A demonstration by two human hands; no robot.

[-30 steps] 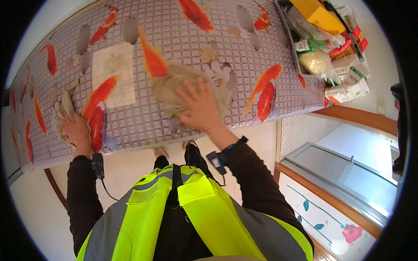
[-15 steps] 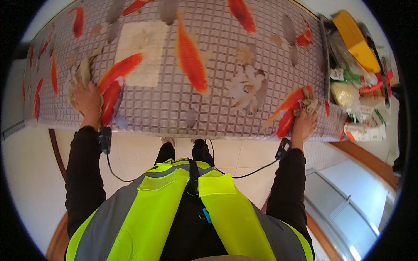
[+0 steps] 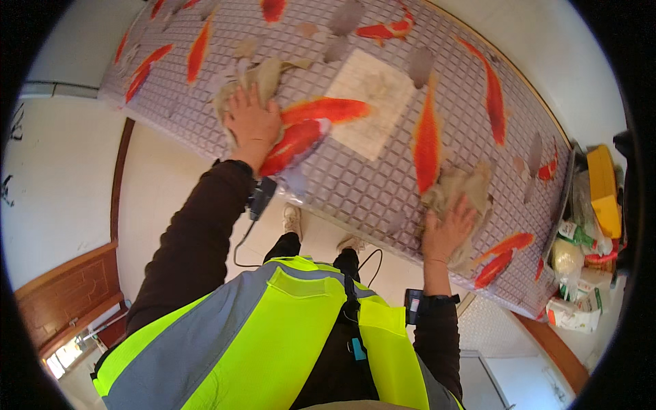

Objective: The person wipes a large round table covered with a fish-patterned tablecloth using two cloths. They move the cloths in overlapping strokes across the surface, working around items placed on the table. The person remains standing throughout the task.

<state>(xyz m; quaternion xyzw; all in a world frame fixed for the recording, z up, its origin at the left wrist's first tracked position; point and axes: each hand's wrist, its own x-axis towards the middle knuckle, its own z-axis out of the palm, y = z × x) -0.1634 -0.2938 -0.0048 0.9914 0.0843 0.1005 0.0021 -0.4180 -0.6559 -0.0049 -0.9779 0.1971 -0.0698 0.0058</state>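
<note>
My left hand (image 3: 253, 124) lies flat with fingers spread on a crumpled beige cloth (image 3: 268, 76), near a printed red fish. The cloth rests on a table covering (image 3: 383, 195) patterned with a grey grid and orange fish. Farther right, close to the table's near edge, my right hand (image 3: 447, 232) presses down on a second beige cloth (image 3: 471, 188). Its fingers are stretched out and apart, and the cloth spreads out beneath and beyond them. Both palms are hidden from view.
At the table's right end stands a dark container (image 3: 568, 174) with a yellow box (image 3: 604, 195), plastic bags and packages. A white-and-green package (image 3: 575, 307) lies at its near side. The wall borders the far edge. Black cables hang from devices at both wrists.
The view has turned, shifting the table in the picture. My right hand and its cloth have moved left along the table, off the printed fish pair; that cloth is now more spread out.
</note>
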